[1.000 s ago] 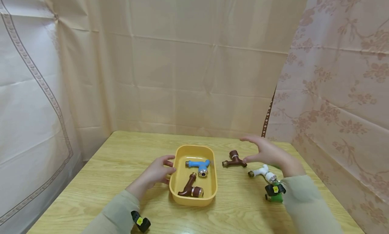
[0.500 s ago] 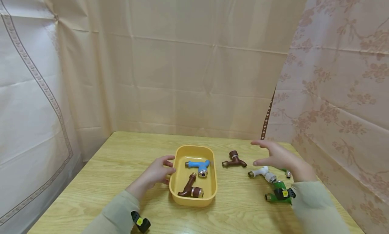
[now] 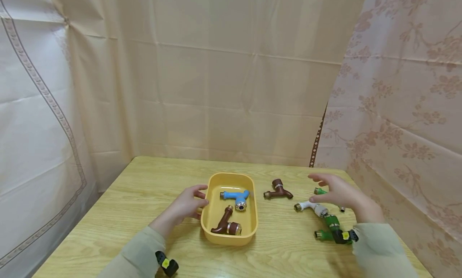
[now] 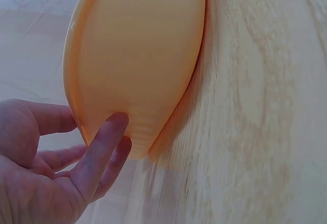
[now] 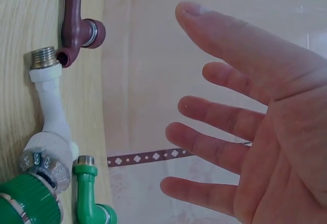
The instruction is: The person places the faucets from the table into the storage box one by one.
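Note:
A yellow plastic tray [image 3: 231, 241] stands on the table, holding a blue tap [image 3: 234, 195] and a brown tap [image 3: 223, 226]. My left hand [image 3: 187, 203] is at its left side, fingertips against the outer wall in the left wrist view. Over on the right, my right hand [image 3: 341, 194] hovers above the loose taps, thumb and fingers spread with nothing between them. Beneath and around it lie a white tap [image 3: 313, 207], a green tap [image 3: 332, 222] and another green tap [image 3: 319, 191], which the hand partly hides.
Between the tray and the right hand a second brown tap [image 3: 279, 190] lies on the wooden table [image 3: 169, 171]. Cloth curtains [image 3: 231, 77] hang behind the table and along both sides. A small black wrist device [image 3: 344, 236] overlaps the nearer green tap.
My right hand has moved right and slightly nearer, away from the loose brown tap, uncovering more of the green taps. My left hand, the tray and the taps have stayed put.

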A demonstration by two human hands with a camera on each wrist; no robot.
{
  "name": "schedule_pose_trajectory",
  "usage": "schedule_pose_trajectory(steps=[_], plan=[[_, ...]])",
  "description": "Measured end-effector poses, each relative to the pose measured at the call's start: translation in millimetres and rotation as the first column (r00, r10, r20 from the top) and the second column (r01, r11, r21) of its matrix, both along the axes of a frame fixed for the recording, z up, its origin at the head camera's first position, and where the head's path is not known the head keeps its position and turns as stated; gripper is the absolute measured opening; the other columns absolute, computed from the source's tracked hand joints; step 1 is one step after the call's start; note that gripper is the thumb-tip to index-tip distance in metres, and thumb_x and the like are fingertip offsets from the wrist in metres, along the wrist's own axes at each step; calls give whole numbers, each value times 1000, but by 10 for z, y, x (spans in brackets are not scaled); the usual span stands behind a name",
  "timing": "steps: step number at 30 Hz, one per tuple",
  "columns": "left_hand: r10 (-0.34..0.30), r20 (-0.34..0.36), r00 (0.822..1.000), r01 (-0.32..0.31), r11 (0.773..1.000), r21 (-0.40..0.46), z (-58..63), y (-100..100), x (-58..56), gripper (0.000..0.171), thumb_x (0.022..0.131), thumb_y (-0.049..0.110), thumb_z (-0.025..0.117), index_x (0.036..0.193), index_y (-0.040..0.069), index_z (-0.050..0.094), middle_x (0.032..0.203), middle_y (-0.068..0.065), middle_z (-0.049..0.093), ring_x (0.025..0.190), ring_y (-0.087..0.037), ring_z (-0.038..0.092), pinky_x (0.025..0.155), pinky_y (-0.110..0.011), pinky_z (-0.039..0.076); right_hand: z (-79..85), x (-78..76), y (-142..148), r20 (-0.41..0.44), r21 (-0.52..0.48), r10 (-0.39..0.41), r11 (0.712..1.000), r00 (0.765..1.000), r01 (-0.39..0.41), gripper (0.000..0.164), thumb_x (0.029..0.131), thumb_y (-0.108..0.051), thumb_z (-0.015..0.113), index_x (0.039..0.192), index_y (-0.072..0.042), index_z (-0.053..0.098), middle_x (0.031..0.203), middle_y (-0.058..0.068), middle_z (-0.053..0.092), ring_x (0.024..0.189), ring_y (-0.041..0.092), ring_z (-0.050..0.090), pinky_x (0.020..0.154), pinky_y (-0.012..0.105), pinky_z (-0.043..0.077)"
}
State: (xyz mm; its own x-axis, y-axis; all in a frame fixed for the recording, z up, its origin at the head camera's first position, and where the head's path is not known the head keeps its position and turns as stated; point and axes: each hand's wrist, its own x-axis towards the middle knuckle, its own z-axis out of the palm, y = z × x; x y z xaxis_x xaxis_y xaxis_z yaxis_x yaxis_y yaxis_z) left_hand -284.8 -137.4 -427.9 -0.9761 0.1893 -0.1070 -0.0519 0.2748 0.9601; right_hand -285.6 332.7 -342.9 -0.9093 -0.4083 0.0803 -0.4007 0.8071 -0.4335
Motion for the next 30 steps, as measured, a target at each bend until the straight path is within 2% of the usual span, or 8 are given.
schedule_pose_trajectory(steps=[6,12,20,25,30], plan=[[-4,7,1000,4,1000,4,6,1,4,59,96,1,65,152,2,43,125,-22,53,87,-28,66,62,-42,62,-69,35,96,27,-21,-27,999,999,27,79,88,-38,81,147,3,47,136,31,55,120,50,55,90,61,52],[2,12,1000,-2,1000,-1,1,0,1,59,96,1,65,151,3,44,124,-21,53,88,-28,66,62,-41,62,-140,49,212,57,-17,-67,998,996,68,82,87,-41,81,145,5,47,133,35,53,116,54,56,88,58,55],[-1,4,1000,1,1000,2,-5,-2,1,59,97,2,64,152,2,44,123,-21,53,88,-30,67,61,-42,62,-265,47,348,126,-29,-119,992,985,123,80,87,-37,82,143,7,47,132,36,52,112,52,58,77,51,58],[0,5,1000,0,1000,5,-3,1,5,59,97,2,65,152,3,44,123,-20,53,88,-30,67,61,-42,62,-343,40,405,134,3,-151,988,980,152,76,87,-37,82,140,7,50,129,33,56,112,49,59,80,53,57],[2,8,1000,-2,1000,9,5,-1,6,59,97,2,65,152,3,44,124,-21,53,90,-30,67,62,-42,62,-364,49,434,147,51,-181,983,972,176,79,86,-41,82,140,9,50,127,34,57,114,52,56,83,58,55]])
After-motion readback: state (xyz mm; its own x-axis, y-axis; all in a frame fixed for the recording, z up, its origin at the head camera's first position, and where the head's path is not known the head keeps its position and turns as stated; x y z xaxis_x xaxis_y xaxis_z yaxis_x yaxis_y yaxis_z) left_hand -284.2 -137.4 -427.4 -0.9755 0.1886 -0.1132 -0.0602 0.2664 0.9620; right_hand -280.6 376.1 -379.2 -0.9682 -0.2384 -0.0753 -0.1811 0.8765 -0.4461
